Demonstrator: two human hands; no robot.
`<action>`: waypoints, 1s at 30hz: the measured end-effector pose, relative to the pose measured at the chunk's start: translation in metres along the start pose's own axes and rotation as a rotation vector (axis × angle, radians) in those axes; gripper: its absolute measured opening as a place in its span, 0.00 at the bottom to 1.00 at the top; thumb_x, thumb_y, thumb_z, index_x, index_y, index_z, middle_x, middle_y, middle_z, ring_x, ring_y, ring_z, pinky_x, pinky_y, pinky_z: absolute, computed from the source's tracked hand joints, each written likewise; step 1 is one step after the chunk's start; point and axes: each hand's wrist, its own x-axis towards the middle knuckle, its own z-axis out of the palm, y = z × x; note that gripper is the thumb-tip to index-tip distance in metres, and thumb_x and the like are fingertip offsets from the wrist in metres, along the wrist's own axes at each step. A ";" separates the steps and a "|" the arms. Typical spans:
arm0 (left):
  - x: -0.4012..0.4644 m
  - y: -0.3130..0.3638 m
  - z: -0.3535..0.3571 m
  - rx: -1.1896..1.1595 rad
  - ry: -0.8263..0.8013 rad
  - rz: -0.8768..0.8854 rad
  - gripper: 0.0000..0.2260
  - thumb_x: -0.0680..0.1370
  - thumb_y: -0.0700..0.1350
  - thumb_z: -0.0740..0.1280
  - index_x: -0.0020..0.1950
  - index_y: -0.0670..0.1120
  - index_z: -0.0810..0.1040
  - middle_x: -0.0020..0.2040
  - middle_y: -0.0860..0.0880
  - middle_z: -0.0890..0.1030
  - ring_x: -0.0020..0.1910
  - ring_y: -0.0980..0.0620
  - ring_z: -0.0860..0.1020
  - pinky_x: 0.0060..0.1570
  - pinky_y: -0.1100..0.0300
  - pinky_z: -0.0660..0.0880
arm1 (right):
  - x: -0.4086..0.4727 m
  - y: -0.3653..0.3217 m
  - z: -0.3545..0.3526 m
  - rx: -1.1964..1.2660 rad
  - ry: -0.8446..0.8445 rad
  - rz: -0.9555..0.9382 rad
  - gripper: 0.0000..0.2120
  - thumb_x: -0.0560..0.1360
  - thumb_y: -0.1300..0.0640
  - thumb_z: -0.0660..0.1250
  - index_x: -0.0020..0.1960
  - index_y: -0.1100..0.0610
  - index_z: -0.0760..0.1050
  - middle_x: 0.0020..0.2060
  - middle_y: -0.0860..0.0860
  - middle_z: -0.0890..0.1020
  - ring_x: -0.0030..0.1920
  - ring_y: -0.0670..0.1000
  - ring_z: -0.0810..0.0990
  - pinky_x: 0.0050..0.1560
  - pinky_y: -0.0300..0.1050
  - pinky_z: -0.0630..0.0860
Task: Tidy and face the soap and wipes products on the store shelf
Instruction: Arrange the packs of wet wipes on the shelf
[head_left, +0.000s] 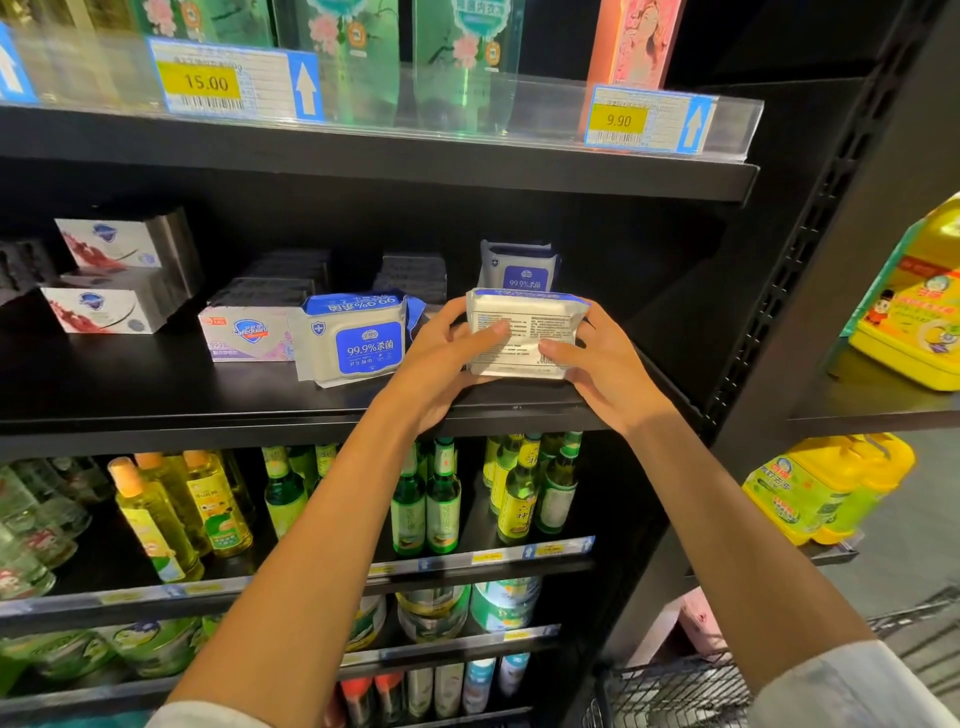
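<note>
A white wipes pack (524, 322) stands at the front of the black middle shelf (208, 405), its printed back facing me. My left hand (441, 358) grips its left side and my right hand (597, 358) grips its right side. To its left stands another wipes pack (358, 340) with its blue label facing out. A third wipes pack (519, 267) stands behind, deeper on the shelf. A Safeguard soap box (247, 332) sits left of the wipes, and two white soap boxes (98, 280) are stacked at the far left.
Dark stacked packs (410, 275) lie at the shelf's back. The shelf above carries green boxes (457, 57) and price tags (644, 122). Bottles (441, 493) fill the shelf below. Yellow detergent jugs (914, 312) stand on the right unit. A wire basket (675, 691) sits bottom right.
</note>
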 end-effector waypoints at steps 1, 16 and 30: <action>0.000 0.000 -0.001 -0.010 0.000 0.007 0.22 0.80 0.40 0.73 0.73 0.47 0.73 0.63 0.45 0.84 0.63 0.45 0.83 0.63 0.40 0.80 | 0.000 0.000 0.000 -0.005 -0.006 0.000 0.27 0.77 0.67 0.73 0.73 0.55 0.71 0.66 0.54 0.82 0.67 0.56 0.81 0.66 0.64 0.79; -0.005 -0.002 -0.004 -0.013 0.019 0.151 0.24 0.78 0.31 0.72 0.71 0.48 0.75 0.63 0.45 0.83 0.63 0.49 0.82 0.57 0.49 0.82 | -0.004 -0.009 0.011 0.068 -0.012 0.054 0.29 0.80 0.39 0.64 0.77 0.52 0.69 0.69 0.55 0.79 0.69 0.56 0.80 0.58 0.57 0.83; -0.002 0.001 0.000 -0.144 -0.012 -0.018 0.29 0.78 0.40 0.75 0.76 0.49 0.69 0.67 0.39 0.79 0.65 0.44 0.82 0.64 0.41 0.80 | 0.005 0.006 -0.001 0.056 0.046 -0.024 0.25 0.78 0.53 0.73 0.72 0.56 0.73 0.67 0.55 0.80 0.69 0.55 0.80 0.65 0.57 0.80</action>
